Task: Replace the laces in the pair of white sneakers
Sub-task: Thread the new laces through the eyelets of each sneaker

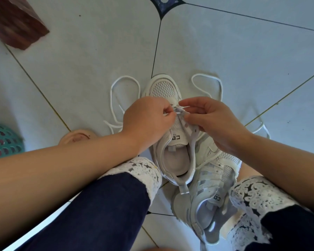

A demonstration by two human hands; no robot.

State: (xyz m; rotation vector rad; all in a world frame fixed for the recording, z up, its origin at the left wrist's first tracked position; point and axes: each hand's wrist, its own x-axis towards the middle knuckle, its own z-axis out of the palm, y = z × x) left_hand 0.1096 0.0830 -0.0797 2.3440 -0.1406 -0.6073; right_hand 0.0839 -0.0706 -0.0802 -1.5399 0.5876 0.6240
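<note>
A pale tiled floor (91, 51) with dark grout lines fills the view. A reddish-brown wooden furniture leg (14, 24) stands at the upper left, and a teal perforated basket (4, 140) sits at the left edge. The first sneaker (163, 87) stands upright on the floor in the middle, toe pointing away from the person, its mesh toe box and open collar both in sight. The left hand (147, 117) and right hand (212, 120) meet over its eyelet rows, nearly touching. Each has thumb and fingertips curled and pinched on the white lace (110, 93) just where it crosses the tongue. The slack of that lace trails off both sides of the shoe, in loose loops on the tiles. The second sneaker (212, 187) lies nearer the person, tipped on its side. Its toe end rests against the first sneaker's right flank, and no lace can be seen in it. Both shoes sit between the person's legs, in dark blue trousers (98, 205) with white lacework cuffs.
</note>
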